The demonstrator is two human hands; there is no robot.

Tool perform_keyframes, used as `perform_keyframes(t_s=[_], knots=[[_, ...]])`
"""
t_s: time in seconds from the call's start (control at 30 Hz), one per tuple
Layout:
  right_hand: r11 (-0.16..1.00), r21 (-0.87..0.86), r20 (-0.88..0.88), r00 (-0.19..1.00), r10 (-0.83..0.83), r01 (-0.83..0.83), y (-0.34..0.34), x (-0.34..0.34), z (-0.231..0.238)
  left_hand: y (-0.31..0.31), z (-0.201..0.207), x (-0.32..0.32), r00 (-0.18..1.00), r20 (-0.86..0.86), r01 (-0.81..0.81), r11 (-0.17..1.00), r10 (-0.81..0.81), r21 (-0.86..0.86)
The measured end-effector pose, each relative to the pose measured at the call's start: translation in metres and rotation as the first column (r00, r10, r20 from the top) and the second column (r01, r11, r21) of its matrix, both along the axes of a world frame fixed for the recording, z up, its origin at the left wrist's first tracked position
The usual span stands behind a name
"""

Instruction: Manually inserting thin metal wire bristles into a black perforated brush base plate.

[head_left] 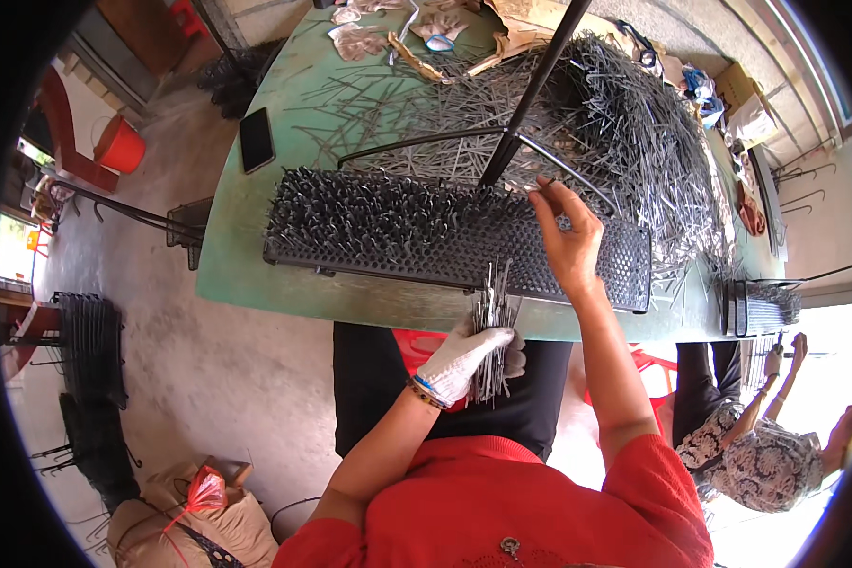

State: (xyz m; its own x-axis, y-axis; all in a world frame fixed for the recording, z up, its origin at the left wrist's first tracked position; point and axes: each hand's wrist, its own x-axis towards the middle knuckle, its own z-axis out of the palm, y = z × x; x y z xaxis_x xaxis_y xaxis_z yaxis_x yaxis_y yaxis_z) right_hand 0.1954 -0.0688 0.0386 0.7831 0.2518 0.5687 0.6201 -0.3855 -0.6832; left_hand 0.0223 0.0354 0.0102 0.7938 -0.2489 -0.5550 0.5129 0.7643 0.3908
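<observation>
My left hand [470, 358], in a white knitted glove with grey fingertips, is closed round an upright bundle of thin metal rods [490, 312] at the table's front edge. Just beyond it lies a long black perforated rack [502, 248]. Short dark rods [360, 213] stand densely in the holes of its left part, while bare holes show on the right. Above the rack's far side is my bare right hand [570, 237], thumb and forefinger pinched together. Anything between those fingertips is too small to make out. A black bent-wire frame with a post [516, 142] rises behind the rack.
Loose rods [634, 133] are heaped across the green table [232, 270]. A phone [256, 139] lies left of the rack; used gloves [358, 41] lie at the back. More racks [90, 346] stand on the left floor. A person [772, 459] works at right beside another rack [765, 305].
</observation>
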Motion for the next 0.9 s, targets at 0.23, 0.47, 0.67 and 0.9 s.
perform_keyframes(t_s=[0.23, 0.47, 0.67, 0.9], knots=[[0.992, -0.102, 0.023, 0.997, -0.075, 0.077, 0.006, 0.004, -0.007, 0.001, -0.017, -0.004, 0.994, 0.110, 0.016, 0.995, -0.027, 0.096], [0.979, -0.159, 0.057, 0.991, -0.123, 0.130, 0.003, 0.000, -0.010, 0.003, -0.013, -0.004, 0.996, 0.089, 0.014, 0.998, -0.020, 0.063], [0.983, -0.148, 0.074, 0.993, -0.097, 0.107, 0.002, -0.002, -0.009, 0.004, -0.010, -0.006, 0.999, 0.053, -0.001, 0.999, 0.003, -0.036], [0.979, -0.197, 0.151, 0.988, -0.022, 0.051, 0.005, -0.002, -0.003, 0.003, -0.014, -0.007, 0.993, 0.122, -0.017, 0.997, 0.008, 0.075]])
